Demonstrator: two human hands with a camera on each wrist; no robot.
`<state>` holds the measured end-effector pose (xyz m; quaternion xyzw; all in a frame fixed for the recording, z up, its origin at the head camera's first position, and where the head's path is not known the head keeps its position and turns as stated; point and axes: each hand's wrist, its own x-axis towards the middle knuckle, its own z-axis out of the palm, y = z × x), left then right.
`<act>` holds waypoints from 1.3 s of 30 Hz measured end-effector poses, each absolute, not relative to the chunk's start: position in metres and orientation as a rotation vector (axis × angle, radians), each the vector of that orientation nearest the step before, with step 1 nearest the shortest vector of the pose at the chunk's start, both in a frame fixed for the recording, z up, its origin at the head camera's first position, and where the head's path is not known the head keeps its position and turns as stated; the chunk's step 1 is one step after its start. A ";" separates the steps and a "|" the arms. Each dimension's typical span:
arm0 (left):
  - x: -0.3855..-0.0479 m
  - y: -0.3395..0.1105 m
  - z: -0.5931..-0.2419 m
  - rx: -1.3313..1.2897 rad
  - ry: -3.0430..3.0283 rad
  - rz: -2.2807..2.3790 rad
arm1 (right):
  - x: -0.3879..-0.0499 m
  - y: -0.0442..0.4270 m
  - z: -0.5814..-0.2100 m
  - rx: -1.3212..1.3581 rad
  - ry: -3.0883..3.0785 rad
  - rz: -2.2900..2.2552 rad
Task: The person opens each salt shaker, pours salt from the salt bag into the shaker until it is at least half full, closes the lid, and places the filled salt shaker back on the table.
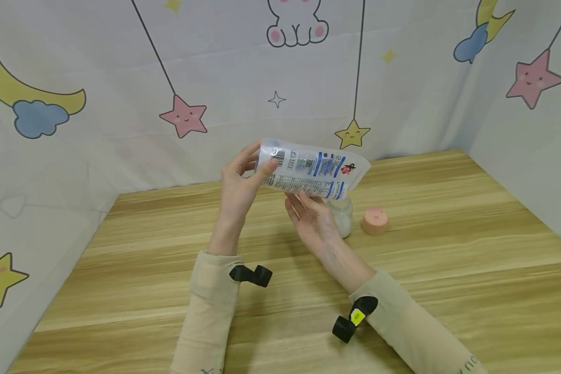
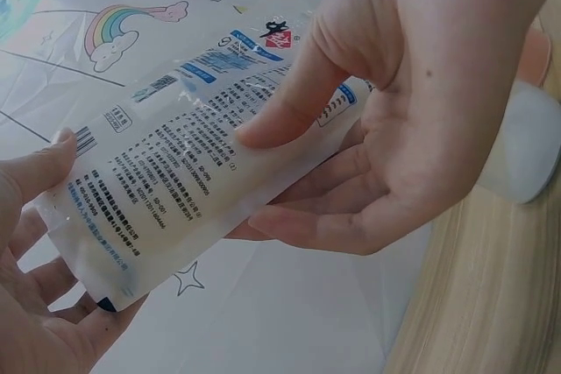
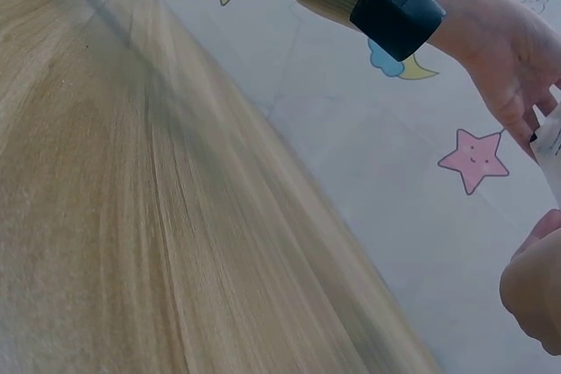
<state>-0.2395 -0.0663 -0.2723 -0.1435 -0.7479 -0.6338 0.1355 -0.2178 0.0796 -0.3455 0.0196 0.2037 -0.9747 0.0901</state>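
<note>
A printed white plastic bag (image 1: pixel 310 169) is held up in the air, lying nearly sideways with a slight tilt down to the right. My left hand (image 1: pixel 242 179) grips its left end, thumb on the printed face and fingers behind. My right hand (image 1: pixel 315 221) holds the bag's lower edge; in the left wrist view its thumb (image 2: pixel 289 111) lies on the print with the fingers underneath. Just beyond the right hand stands a clear jar (image 1: pixel 343 218) with white contents, its top partly hidden by the bag. The right wrist view catches only the bag's edge (image 3: pixel 550 151).
A round pink lid (image 1: pixel 375 222) lies on the wooden table (image 1: pixel 145 285), right of the jar. Behind the table hangs a white cloth (image 1: pixel 243 67) printed with stars and moons. Each sleeve carries a small black wrist camera (image 1: pixel 262 276).
</note>
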 end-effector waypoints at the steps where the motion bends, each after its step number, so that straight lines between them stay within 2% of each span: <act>1: -0.239 -0.066 -0.272 -0.416 -2.167 -1.838 | -0.218 0.080 -0.346 0.061 0.611 -2.895; 39: -0.238 -0.066 -0.274 -0.434 -2.185 -1.833 | -0.216 0.080 -0.347 0.013 0.627 -2.900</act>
